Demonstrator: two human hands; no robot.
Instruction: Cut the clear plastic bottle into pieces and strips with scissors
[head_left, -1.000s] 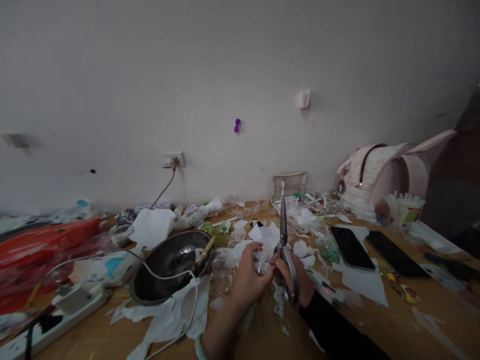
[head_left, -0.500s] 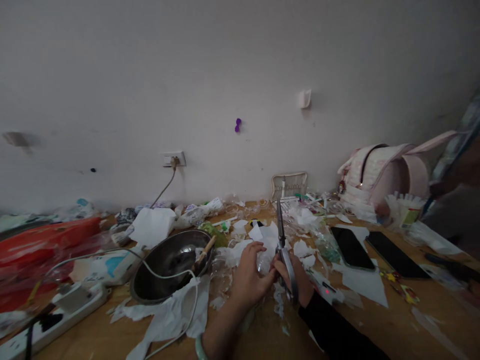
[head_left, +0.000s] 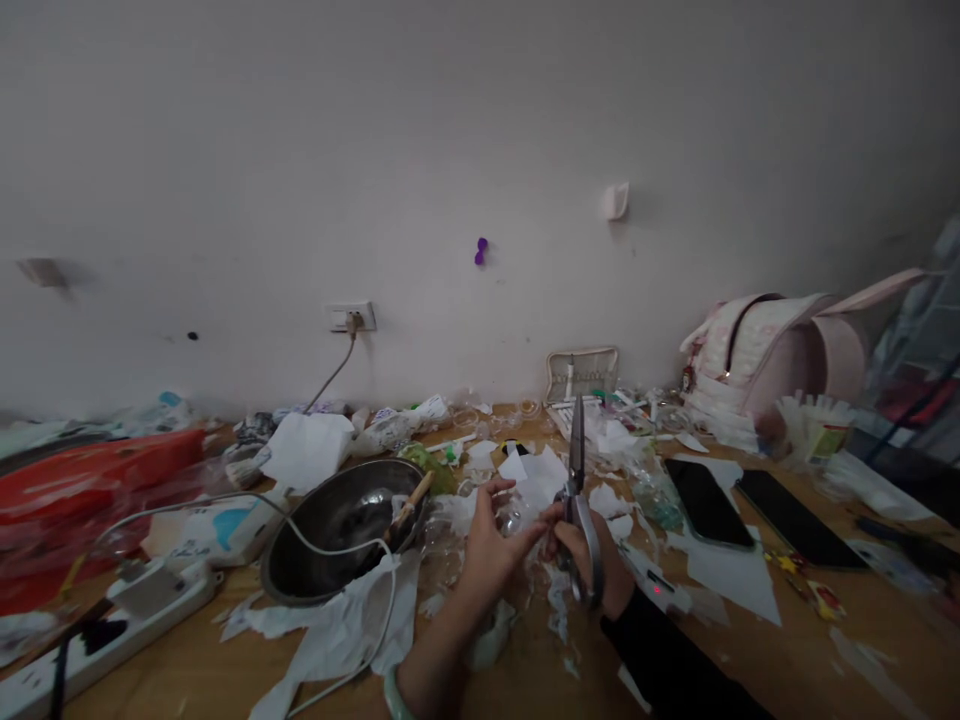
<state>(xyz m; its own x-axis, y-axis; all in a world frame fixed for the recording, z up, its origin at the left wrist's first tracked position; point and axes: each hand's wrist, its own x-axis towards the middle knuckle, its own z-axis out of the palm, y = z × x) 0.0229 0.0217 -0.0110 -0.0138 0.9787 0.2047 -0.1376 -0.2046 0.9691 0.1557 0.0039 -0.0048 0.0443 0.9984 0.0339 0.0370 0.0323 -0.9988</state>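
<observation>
My right hand (head_left: 604, 560) is closed round the grey handles of a pair of scissors (head_left: 576, 460), whose blades point up and away from me. My left hand (head_left: 491, 545) curves its fingers and thumb round a clear, rounded piece of plastic (head_left: 513, 516). Its exact kind is hard to make out in the dim light. The left thumb tip meets the right fingertips, or comes very near them, beside the scissors' pivot. White paper scraps (head_left: 541, 478) lie just beyond the hands.
A dark metal bowl (head_left: 315, 570) with a wooden-handled brush (head_left: 409, 505) stands at left, crossed by a white cable (head_left: 330, 552). Two phones (head_left: 709, 503) lie at right before a pink backpack (head_left: 780, 350). A power strip (head_left: 112, 635) and red plastic (head_left: 97, 475) fill the far left.
The scissors have tilted slightly and shifted a little right with my right hand. My left fingers have drawn slightly inward. The view has turned slightly.
</observation>
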